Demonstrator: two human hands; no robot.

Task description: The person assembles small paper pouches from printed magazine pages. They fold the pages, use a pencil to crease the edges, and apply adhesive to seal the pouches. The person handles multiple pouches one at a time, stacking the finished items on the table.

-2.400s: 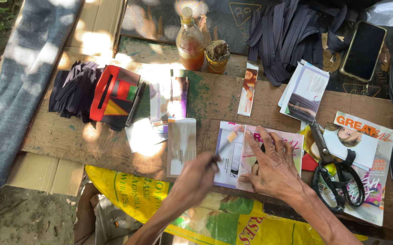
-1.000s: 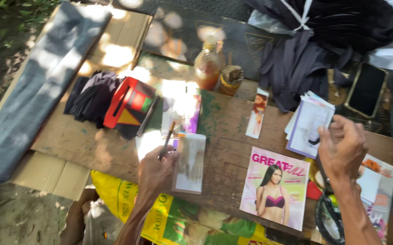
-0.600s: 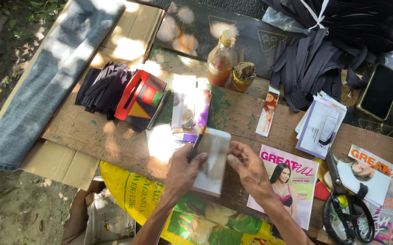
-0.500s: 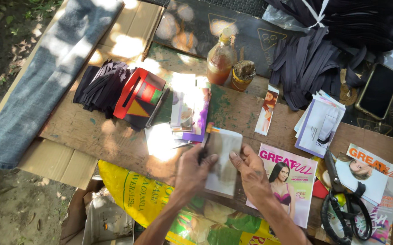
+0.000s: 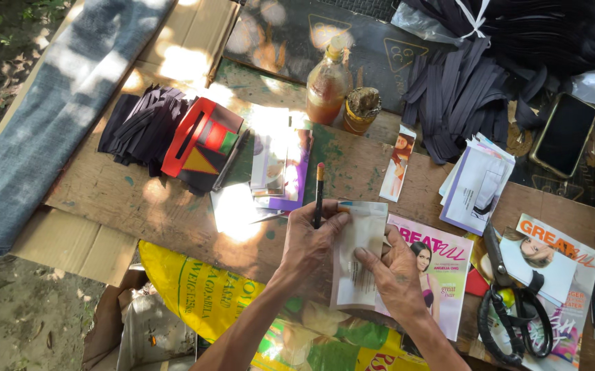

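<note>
Two bare hands at the near edge of a worn wooden table [image 5: 173, 206], both on one folded sheet of pale paper [image 5: 358, 257]. Left hand [image 5: 311, 240] closed on the paper's left edge, with a thin brush [image 5: 318, 196] pinched between the fingers and pointing away toward the far side. Right hand [image 5: 397, 271] pressed on the paper's right side, fingers spread and curled over the edge, so gripping it too. Paper held over the table's near edge, partly covering a pink magazine [image 5: 438, 275] just to its right.

Further right, more magazine pages [image 5: 552, 257] and black-handled scissors [image 5: 514, 312] on top of them. Toward the far right, a stack of cut white and purple sheets [image 5: 476, 185], a dark phone [image 5: 562, 134] lying flat, and a heap of black fabric strips [image 5: 459, 96]. Far centre, a bottle of amber liquid [image 5: 326, 86] beside a small crusted jar [image 5: 361, 110]. Left of centre, a red, black and green woven pouch [image 5: 201, 144] beside another bundle of dark strips [image 5: 139, 127], with glossy pages [image 5: 280, 168] in bright sun next to it. Far left, blue denim [image 5: 43, 130] laid over cardboard [image 5: 70, 244]. Below the near edge, a yellow printed sack [image 5: 187, 288].
</note>
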